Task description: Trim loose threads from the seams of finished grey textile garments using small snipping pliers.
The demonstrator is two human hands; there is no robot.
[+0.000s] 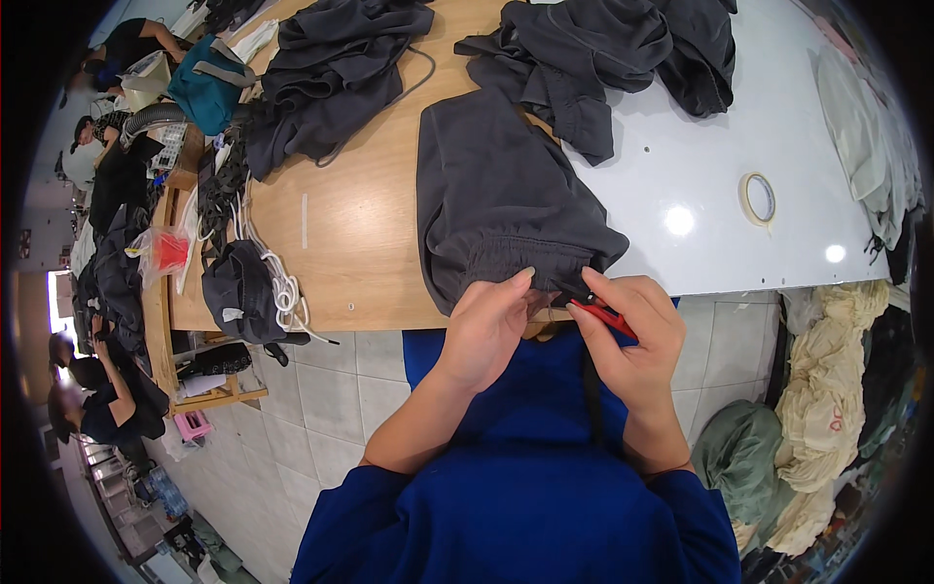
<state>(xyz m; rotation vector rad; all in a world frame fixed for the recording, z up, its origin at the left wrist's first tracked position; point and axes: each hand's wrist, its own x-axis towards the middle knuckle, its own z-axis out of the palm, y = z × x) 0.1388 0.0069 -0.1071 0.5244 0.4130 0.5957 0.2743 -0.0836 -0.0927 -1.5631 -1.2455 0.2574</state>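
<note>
A dark grey garment (506, 195) with a gathered, elastic-looking waistband lies at the front edge of the table, its waistband toward me. My left hand (491, 326) is closed on the waistband, thumb on top and fingers hidden beneath the cloth. At the waistband's right end, my right hand (632, 326) is closed around a small red-handled tool (608, 319). Thumb and forefinger of that hand come together near a dark bit at the cloth; the tool's tip is mostly hidden, so its exact kind does not show.
More dark grey garments (336, 68) lie across the far side. A tape roll (757, 200) rests on the white tabletop (671, 219). White cords (282, 287) hang by a dark cloth bundle (241, 292) at left. Cream fabric (832, 389) is heaped at right. Other people work far left.
</note>
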